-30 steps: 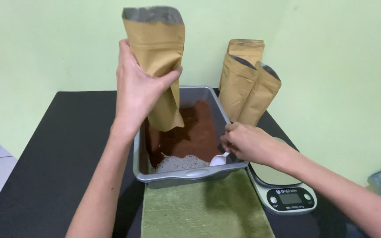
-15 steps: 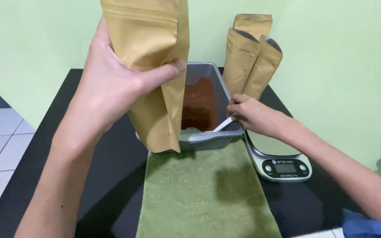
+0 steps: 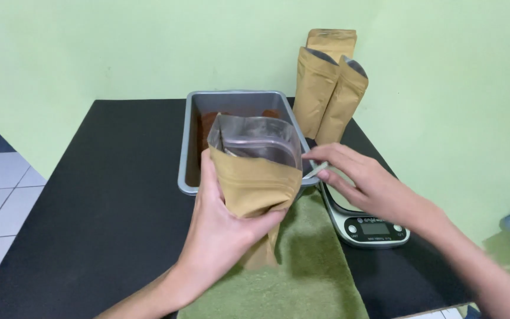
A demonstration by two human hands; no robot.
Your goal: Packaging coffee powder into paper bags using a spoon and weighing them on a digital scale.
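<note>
Left hand [image 3: 222, 236] clasps an open kraft pouch [image 3: 255, 177] upright, mouth gaping for filling (beside the grey tray [image 3: 191, 147]), while right hand [image 3: 364, 183] pinches a white scoop [image 3: 316, 171].

Matt brown paper pouch [image 3: 255, 189] is showing a shiny foil lining; the grey metal pan [image 3: 240, 100] is gleaming dully; fuzzy green cloth [image 3: 308, 260] is covering the matt black worktop [image 3: 107, 195].
</note>
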